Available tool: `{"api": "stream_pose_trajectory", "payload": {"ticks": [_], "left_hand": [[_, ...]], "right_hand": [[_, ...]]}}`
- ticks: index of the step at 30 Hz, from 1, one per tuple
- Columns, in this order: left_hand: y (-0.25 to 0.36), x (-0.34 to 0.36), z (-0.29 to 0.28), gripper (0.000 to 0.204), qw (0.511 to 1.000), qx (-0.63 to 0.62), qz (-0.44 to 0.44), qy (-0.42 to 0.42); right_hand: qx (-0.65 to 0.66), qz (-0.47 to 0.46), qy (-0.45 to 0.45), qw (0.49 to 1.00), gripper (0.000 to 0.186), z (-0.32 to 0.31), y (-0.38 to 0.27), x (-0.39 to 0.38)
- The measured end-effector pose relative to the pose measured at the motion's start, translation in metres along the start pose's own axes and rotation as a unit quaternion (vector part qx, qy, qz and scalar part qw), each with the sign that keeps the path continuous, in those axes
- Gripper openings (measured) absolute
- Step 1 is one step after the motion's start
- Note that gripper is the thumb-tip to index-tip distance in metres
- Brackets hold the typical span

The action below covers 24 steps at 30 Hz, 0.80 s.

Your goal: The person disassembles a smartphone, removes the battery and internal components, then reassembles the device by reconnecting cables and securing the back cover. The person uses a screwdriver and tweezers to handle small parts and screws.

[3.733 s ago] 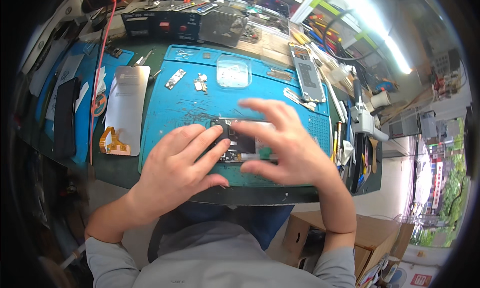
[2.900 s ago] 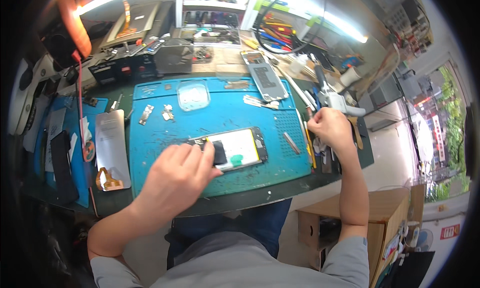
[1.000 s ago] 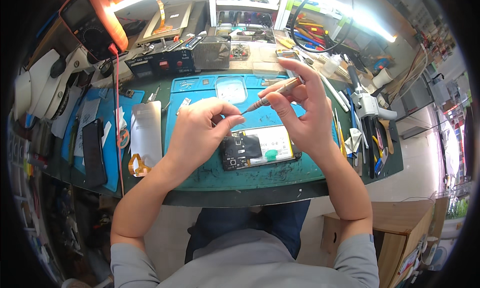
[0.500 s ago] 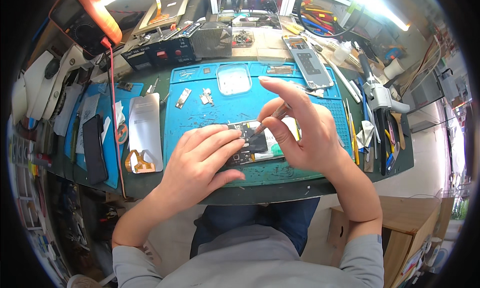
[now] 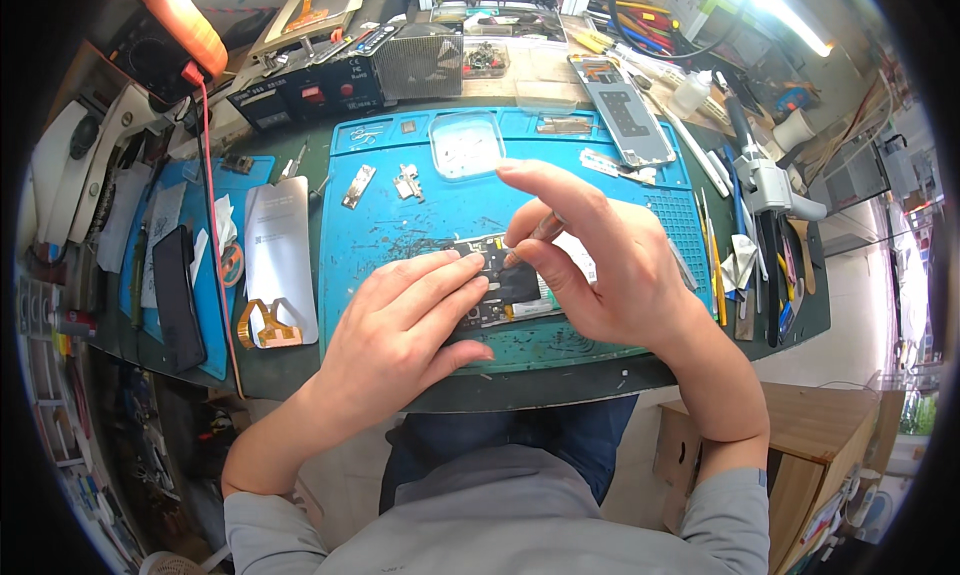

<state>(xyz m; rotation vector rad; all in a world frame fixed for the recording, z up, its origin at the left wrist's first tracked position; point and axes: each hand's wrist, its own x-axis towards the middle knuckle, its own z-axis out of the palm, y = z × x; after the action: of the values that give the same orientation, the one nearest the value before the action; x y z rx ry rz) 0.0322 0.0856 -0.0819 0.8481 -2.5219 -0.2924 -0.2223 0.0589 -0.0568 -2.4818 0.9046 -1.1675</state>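
Note:
An opened smartphone [image 5: 516, 285], with dark internals and a white battery section, lies on the blue work mat [image 5: 375, 240]. My left hand [image 5: 400, 320] rests flat across its left end, fingers stretched out and thumb apart. Over the middle of the phone, my right hand [image 5: 615, 265] pinches a slim screwdriver [image 5: 546, 228] between thumb and fingers. The driver is tilted and its lower end meets the dark board; the exact contact spot is too small to make out. My palms and fingers hide both ends of the phone.
Beyond the phone are small metal parts [image 5: 358, 187] and a clear plastic tray [image 5: 434, 147]. A phone back panel [image 5: 625, 115] leans at the mat's far right. Tools [image 5: 745, 260] crowd the right. A dark phone [image 5: 175, 300] and a red cable [image 5: 212, 205] lie left.
My head view has shifted slightly. The screwdriver stands a little steeper, with its lower end still on the board. My left hand stays on the phone.

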Motion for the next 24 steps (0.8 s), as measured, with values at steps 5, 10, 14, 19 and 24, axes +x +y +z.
{"api": "stream_pose_trajectory", "payload": {"ticks": [5,10,14,19,24], "left_hand": [[0.000,0.000,-0.001,0.061,1.000,0.000,0.002,-0.006],[0.000,-0.002,0.000,0.062,1.000,0.001,-0.002,-0.006],[0.001,-0.002,-0.001,0.061,1.000,0.006,-0.001,-0.006],[0.002,0.000,-0.001,0.061,1.000,-0.004,-0.012,-0.003],[-0.002,-0.002,-0.003,0.060,1.000,-0.019,-0.013,-0.010]], "right_hand": [[0.026,-0.026,-0.029,0.999,0.049,-0.004,-0.003,0.005],[-0.006,0.034,-0.006,0.999,0.048,-0.003,-0.013,0.009],[0.036,0.073,-0.015,0.997,0.056,-0.003,-0.011,0.008],[-0.008,0.060,0.001,0.998,0.057,-0.001,-0.014,0.011],[-0.051,0.068,-0.014,0.996,0.057,-0.005,-0.016,0.012]]}}
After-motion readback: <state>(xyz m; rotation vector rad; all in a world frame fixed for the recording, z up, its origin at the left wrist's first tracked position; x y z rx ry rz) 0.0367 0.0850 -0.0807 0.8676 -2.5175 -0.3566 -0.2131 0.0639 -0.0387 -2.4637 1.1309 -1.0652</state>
